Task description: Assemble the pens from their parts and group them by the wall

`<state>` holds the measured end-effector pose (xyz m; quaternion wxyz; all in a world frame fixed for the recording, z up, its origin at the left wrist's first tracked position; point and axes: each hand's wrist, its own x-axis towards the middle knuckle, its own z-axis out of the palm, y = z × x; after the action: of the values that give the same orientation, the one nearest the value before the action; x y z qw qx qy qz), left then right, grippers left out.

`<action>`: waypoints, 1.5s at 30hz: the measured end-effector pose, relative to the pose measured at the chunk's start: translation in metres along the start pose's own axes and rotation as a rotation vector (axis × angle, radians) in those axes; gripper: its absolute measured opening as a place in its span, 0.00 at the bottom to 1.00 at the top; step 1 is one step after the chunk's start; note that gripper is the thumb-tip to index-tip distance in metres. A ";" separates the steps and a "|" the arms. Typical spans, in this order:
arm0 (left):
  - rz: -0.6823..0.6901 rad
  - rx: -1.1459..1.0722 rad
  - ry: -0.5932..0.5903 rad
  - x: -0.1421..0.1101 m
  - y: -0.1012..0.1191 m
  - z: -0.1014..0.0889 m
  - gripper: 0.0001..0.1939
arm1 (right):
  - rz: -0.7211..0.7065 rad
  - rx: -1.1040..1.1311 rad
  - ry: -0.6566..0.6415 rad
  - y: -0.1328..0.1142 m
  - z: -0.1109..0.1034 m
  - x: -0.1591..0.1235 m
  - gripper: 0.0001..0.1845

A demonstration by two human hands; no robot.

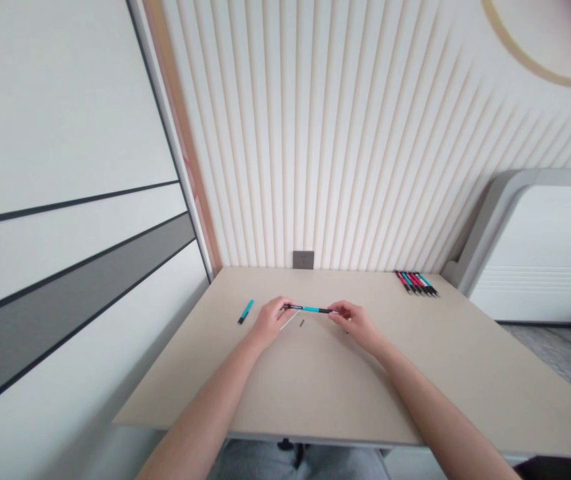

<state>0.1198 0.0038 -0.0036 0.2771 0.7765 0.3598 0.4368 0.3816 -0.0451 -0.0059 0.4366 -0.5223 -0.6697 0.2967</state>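
A blue and black pen [311,309] is held level just over the desk, stretched between my two hands. My left hand [269,316] is closed on its left end, and my right hand [355,320] pinches the black right end. Beneath the pen lies a thin white stick [289,320], partly behind my left fingers. A small dark spring-like piece [302,323] rests just in front of the pen. Under my right hand a tiny dark bit [347,332] shows, too small to name. Left of my left hand lies a blue and black pen part [246,312].
Several red, blue and black pens [416,284] lie side by side at the back right of the beige desk [315,387]. A dark wall socket [303,260] sits behind the desk on the ribbed wall. White cabinet panels [75,300] stand along the left, a grey-white headboard [540,247] on the right.
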 end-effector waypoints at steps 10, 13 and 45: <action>-0.153 -0.340 -0.052 0.000 0.006 -0.001 0.22 | -0.007 -0.001 0.055 -0.002 -0.005 0.000 0.17; -0.189 -0.443 -0.063 0.000 0.007 -0.002 0.24 | -0.009 -0.001 0.066 0.000 -0.005 0.000 0.16; -0.415 -0.842 -0.092 0.002 -0.001 0.000 0.31 | -0.104 -0.052 0.118 -0.007 -0.005 -0.002 0.13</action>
<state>0.1207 0.0059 -0.0031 0.6652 0.5266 0.2864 0.4452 0.3826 -0.0498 0.0017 0.4764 -0.5146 -0.6765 0.2248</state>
